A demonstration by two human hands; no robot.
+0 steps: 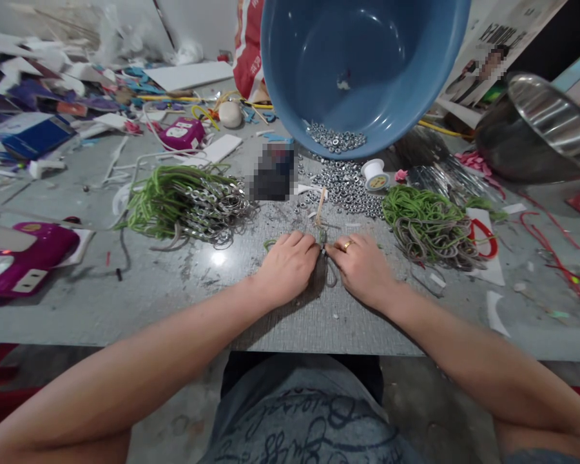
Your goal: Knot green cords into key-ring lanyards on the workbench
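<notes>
Between the fingertips of both hands, at the near middle of the grey speckled desk (pixel 174 303), sits a short green cord (pixel 323 238). The left hand (pixel 287 264) pinches it from 9 o'clock and the right hand (pixel 362 267), with a gold ring on one finger, from 3 o'clock. Each grip is closed tight on the short green cord, knuckles resting on the desk. Its long axis seems to run from 12 to 6 o'clock, the far end pointing at a thin wooden stick (pixel 320 205) and a thin grey loop (pixel 331 276) trailing toward the person; the fingers hide much of it.

As I judge it, the piece is small and springy, so a slackened pinch could let it flick off among the litter, and a forearm swept sideways could scatter the loose parts nearby.

At 12 o'clock lies a heap of small silver hex nuts (pixel 348 187), spilling from a tilted blue plastic basin (pixel 367 71), with a white thread spool (pixel 374 174) beside it. At 2 o'clock is a tangle of green and grey cords (pixel 430 222); at 10 o'clock, a bundle of green cords strung with nuts (pixel 188 203). A shiny steel bowl (pixel 536 129) stands farther off at 2 o'clock
</notes>
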